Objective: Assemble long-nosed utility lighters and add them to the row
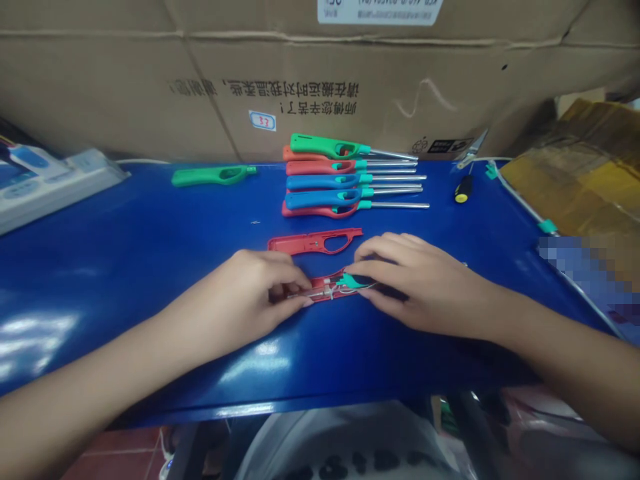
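Red lighter half-shell [327, 288], internals exposed, pinched between left hand [250, 293] and right hand [415, 280] on blue surface [150, 267]. Risk: loose wire and teal trigger [353, 281] may dislodge if pressed unevenly.

Dim, soft blur, glare on table [150, 267]

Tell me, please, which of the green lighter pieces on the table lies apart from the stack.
The green handle shell at far left: it lies alone without a metal tube, while the green lighter tops the stack.
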Motion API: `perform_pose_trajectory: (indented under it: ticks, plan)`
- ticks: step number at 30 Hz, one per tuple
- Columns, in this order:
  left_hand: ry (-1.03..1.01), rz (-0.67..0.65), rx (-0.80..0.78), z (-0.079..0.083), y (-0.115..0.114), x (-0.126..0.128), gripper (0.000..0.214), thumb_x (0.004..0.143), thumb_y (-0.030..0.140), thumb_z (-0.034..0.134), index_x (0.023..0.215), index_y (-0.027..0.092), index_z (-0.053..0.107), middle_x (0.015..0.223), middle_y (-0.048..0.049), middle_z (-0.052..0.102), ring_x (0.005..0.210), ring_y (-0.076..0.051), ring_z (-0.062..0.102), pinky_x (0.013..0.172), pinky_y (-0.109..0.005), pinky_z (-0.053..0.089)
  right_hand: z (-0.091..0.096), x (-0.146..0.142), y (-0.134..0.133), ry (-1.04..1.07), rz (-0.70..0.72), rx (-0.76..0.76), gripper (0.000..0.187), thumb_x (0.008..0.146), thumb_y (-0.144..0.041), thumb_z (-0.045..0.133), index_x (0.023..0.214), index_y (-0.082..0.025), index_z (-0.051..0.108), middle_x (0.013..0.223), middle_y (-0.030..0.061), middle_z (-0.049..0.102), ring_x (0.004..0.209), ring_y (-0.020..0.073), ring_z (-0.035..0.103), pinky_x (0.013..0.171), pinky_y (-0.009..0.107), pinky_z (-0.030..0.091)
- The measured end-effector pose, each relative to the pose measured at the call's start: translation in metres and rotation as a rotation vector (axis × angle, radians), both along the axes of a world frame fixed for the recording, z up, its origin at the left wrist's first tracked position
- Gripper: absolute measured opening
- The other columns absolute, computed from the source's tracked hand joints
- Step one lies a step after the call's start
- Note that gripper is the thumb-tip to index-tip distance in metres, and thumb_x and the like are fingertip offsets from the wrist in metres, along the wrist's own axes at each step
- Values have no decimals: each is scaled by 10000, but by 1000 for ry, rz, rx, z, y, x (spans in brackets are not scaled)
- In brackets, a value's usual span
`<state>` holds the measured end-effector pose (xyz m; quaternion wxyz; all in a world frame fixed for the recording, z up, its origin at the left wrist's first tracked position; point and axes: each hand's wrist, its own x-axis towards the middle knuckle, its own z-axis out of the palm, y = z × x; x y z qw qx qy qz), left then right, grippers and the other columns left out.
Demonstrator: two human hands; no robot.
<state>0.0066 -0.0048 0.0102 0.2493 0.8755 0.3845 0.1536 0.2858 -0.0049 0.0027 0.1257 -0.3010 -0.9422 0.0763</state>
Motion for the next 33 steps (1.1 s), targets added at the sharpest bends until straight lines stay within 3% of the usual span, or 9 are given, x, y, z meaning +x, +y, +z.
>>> perform_pose_trajectory:
  ticks: [5,8,11,13,17,21,27,33]
  plan:
    - [-3,-35,36,-2,1,-1,140,940,262,676,991,216,798,893,-15,769,748,-135,695,641,-228,508,-2,3,5,20,-53,-194,168,1022,-236,536,1135,-227,660,1112,31,724,1002,191,685,806,326,509]
    - [20,-45,58,-1,-1,-2,140,948,270,664,991,212,783,883,-12,757,739,-138,688,641,-237,511,-3,3,5,60,-54,-230,156,1026,-230,533,1118,-230,660,1113,24,731,1006,180,690,808,311,505]
    - [52,-8,136,1,-4,0,201,941,305,679,1110,212,735,952,-19,746,766,-153,685,646,-259,510,-4,2,7,86,-46,-258,154,1023,-221,541,1115,-221,664,1108,30,731,997,180,690,819,306,501]
    - [71,0,212,1,-7,3,277,941,345,677,1179,206,689,1058,-49,731,894,-202,686,741,-309,535,-5,2,8,102,-44,-282,145,1016,-210,551,1101,-217,668,1091,28,728,983,177,685,825,303,497]
    - [124,-130,294,-4,-12,12,266,989,296,591,1234,229,667,1222,-90,672,1125,-281,599,952,-435,503,-7,1,11,157,-38,-328,122,1008,-188,565,1049,-215,677,1054,14,730,972,164,679,837,292,487]
    - [135,-188,294,-13,-14,16,315,1016,247,532,1310,253,647,1340,-105,619,1217,-289,553,988,-451,473,-7,0,12,198,-23,-354,133,1001,-167,571,1042,-220,686,1031,9,734,957,156,683,835,282,485]
    - [98,-190,254,-20,-12,15,360,1034,181,479,1345,262,642,1355,-97,632,1191,-261,593,993,-433,465,-2,2,11,152,-28,-390,200,991,-127,548,1095,-220,691,1098,14,735,1010,168,679,863,305,490]
    - [39,-188,247,-23,-10,14,390,1028,138,469,1359,251,642,1331,-101,647,1196,-255,597,1006,-425,476,-2,2,12,147,-44,-361,171,985,-149,560,1081,-215,684,1058,18,737,934,162,677,793,295,485]
